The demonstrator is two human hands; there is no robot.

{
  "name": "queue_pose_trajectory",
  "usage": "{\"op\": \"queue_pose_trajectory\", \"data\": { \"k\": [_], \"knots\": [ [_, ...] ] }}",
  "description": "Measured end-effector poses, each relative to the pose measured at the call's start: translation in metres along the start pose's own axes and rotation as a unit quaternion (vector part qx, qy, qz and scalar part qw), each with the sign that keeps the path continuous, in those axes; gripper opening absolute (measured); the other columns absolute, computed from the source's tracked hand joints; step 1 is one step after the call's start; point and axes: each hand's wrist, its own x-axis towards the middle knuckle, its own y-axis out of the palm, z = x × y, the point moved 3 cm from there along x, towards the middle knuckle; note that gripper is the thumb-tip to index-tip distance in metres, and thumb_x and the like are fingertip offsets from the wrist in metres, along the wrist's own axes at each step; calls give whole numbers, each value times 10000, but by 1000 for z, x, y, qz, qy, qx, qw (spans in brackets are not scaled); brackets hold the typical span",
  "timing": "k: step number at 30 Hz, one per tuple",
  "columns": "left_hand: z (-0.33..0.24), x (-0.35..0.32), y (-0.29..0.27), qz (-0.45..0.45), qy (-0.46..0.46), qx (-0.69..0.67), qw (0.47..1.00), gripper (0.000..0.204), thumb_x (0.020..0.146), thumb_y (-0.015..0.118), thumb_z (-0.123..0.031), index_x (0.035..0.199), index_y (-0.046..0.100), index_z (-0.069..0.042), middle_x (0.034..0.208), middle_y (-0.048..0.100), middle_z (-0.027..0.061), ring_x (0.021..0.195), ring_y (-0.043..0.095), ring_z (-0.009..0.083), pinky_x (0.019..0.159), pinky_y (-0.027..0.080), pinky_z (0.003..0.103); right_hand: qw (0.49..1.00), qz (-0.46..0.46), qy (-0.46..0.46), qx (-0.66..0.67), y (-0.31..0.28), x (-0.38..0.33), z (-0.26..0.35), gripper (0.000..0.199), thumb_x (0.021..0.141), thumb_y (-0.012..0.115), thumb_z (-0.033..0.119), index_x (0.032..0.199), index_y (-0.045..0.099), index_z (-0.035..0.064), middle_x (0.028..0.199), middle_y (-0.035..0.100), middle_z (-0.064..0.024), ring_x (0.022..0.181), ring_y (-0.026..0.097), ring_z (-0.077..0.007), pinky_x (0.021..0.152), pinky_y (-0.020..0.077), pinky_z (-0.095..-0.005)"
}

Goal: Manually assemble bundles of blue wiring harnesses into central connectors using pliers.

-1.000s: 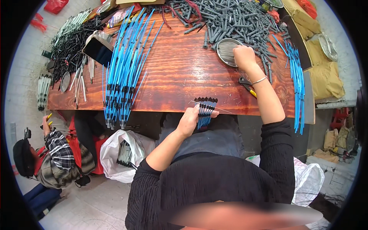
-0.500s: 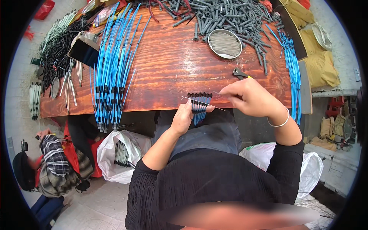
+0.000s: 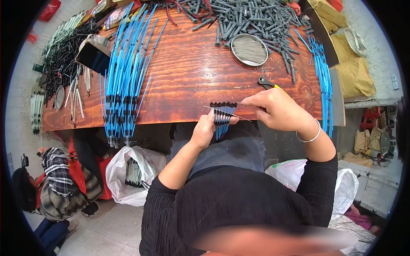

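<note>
My left hand (image 3: 203,129) is closed around a flat row of thin blue rods (image 3: 221,131) with black fittings (image 3: 224,114) side by side, held just over the table's front edge. A long thin metal pin (image 3: 240,117) lies slantwise across the row and sticks out on both sides. At the right of the row, my right hand (image 3: 275,110) has its thumb and forefinger pinched together, close to the upper black ends. A fine pin seems to show at those fingertips, small and faint. Beyond that hand lies a cutter with black and yellow handles (image 3: 268,82).
A round dish (image 3: 250,63) holds many thin metal pins, beside a heap of grey plastic parts (image 3: 256,21). Blue rods lie in bundles at left (image 3: 128,72) and right (image 3: 323,81). A phone (image 3: 93,57) leans at left. A white sack (image 3: 121,187) and another person (image 3: 64,183) are lower left.
My right hand has moved slightly left and down, bringing its fingertips nearer to the row's black ends. My left hand stays almost still with the row.
</note>
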Motion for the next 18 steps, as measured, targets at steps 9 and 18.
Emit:
{"op": "queue_pose_trajectory", "data": {
  "k": [9, 18],
  "knots": [
    [-5, -1, -1, 26, -42, -18, 999, 593, 941, 215, -345, 1022, 561, 130, 1023, 597, 250, 1006, 572, 329, 928, 413, 396, 996, 30, -5, -85, -3, 2, 5, 261, 649, 525, 13, 894, 613, -3, 741, 606, -187, 727, 597, -343, 660, 475, -421],
    [-15, -2, 5, 24, -5, -49, 998, 600, 966, 163, -328, 1003, 620, 58, 996, 639, 134, 897, 592, 171, 827, 442, 276, 995, 6, -6, -97, 1, 3, 13, 220, 650, 539, 28, 857, 613, 16, 737, 607, -157, 711, 602, -330, 639, 480, -419]
  ]
}}
